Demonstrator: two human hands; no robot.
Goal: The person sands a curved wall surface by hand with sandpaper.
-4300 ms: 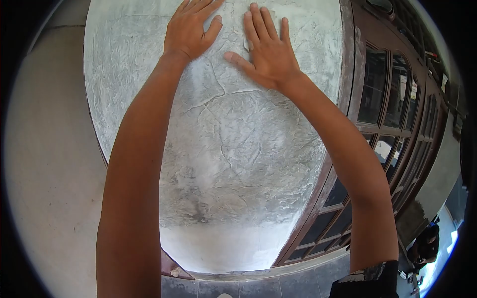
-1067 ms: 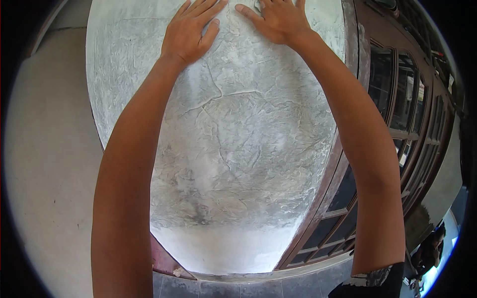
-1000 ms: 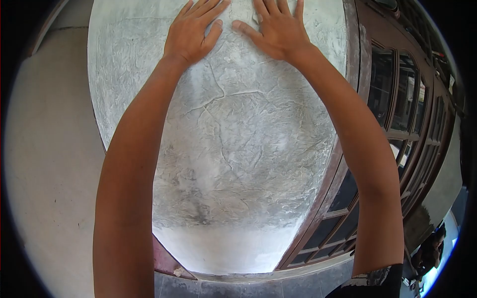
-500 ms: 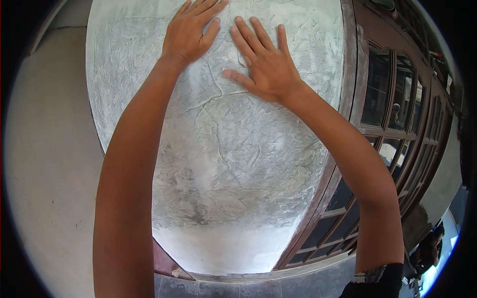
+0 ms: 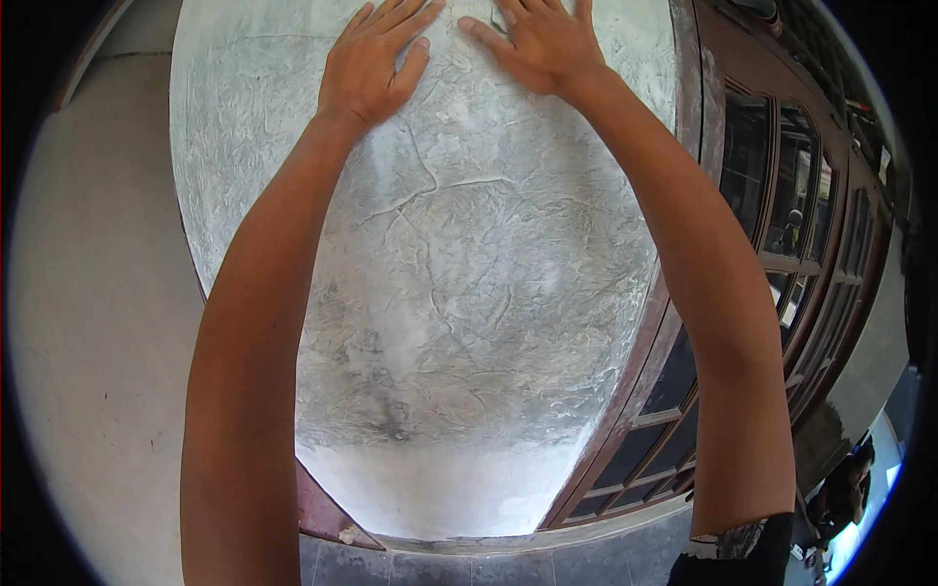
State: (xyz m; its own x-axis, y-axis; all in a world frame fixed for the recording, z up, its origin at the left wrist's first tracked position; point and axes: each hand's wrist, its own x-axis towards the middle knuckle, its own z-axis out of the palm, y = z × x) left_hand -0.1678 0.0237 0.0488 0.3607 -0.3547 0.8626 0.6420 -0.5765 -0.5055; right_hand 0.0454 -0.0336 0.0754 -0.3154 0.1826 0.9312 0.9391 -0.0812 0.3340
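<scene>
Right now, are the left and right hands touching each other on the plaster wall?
Apart. The head view shows a strip of bare plaster wall between the fingers of the left hand and the thumb of the right hand.

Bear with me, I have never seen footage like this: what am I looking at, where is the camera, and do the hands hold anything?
There is no machine here. A person wears one camera on the head; it looks forward and down, and its wide lens bends the picture into a round shape. The two bare arms are that person's own. The left hand and the right hand both lie flat, fingers spread, near the top of a rough grey plastered wall panel with cracks and ridges. Neither hand holds anything. To the right stands a brown wooden door with glass panes; to the left is a smooth pale wall. At the lower right edge another person shows, small and dim.
</scene>
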